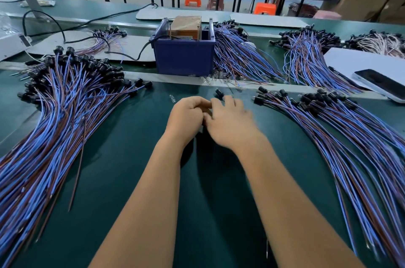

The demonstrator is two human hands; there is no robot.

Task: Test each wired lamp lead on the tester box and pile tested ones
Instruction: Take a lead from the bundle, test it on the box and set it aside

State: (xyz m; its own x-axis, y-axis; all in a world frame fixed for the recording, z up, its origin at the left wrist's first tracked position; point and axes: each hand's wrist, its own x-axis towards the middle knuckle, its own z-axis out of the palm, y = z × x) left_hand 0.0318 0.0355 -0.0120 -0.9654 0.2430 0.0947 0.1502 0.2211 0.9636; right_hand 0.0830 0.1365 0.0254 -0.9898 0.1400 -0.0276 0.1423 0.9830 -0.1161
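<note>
Left hand: the left hand [186, 115] hovers over the green table [219, 191] at centre, fingers curled inward; whether they pinch anything cannot be told, since the fingertips are hidden.
Right hand: the right hand [230, 122] touches the left hand at the fingertips, its fingers spread loosely forward and blurred; what it holds, if anything, cannot be told.
Nearest lead: one black lamp socket [219, 93] shows just beyond the right hand's fingers; its wires are hidden under the hands.
Tester box: the blue box [184, 55] stands beyond the hands, near the middle of the table. A brown block [186, 25] sits in it with two upright metal pins, and a black cable [140, 52] runs into its left side.
Left pile: a large pile of leads [61, 114] with blue and brown wires fans out left of the hands, well apart from them, black sockets at the far end.
Right pile: a second pile of leads [339, 131] lies to the right, sockets towards the hands, wires running off the lower right edge.
Far bundles: more bundles [241, 55] lie behind and right of the box.
Small part: a clear bulb [171, 98] lies loose near the left hand.
Phone: a phone [381, 83] rests at the right edge, partly cut off.
</note>
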